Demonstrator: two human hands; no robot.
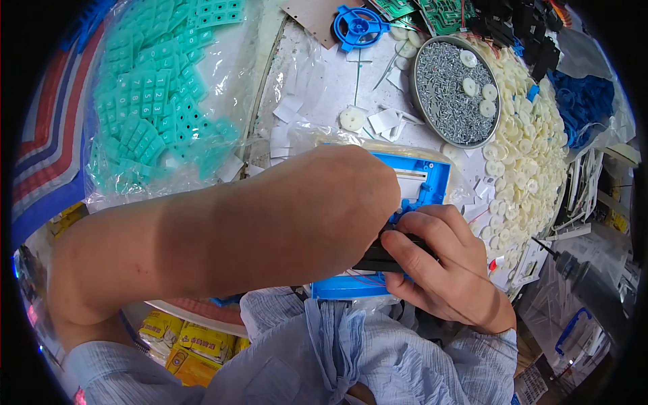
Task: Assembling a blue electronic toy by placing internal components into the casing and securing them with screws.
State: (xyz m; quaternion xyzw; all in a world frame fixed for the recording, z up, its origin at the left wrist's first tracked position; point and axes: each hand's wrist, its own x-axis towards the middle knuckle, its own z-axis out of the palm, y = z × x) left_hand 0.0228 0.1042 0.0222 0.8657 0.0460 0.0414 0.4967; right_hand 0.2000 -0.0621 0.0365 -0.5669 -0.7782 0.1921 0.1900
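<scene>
A blue plastic casing [439, 174] lies on the worktable in front of me, with a black block-like part [379, 259] and thin red wires over its lower portion. My right hand [442, 260] has its thumb and fingers curled around the right end of the black part. From the left, my forearm reaches across the casing. My left hand [351, 192] is bent down over its middle, the back of it toward me. Its fingers are hidden, so what they touch does not show.
Teal rubber keypads [145, 94] are heaped in clear plastic at left. A round metal tray of screws [445, 94] stands behind the casing, beside piled cream-coloured discs [523, 162]. A blue round frame [359, 28] and green circuit boards [442, 15] lie farther back; a dark power screwdriver [574, 270] hangs at right.
</scene>
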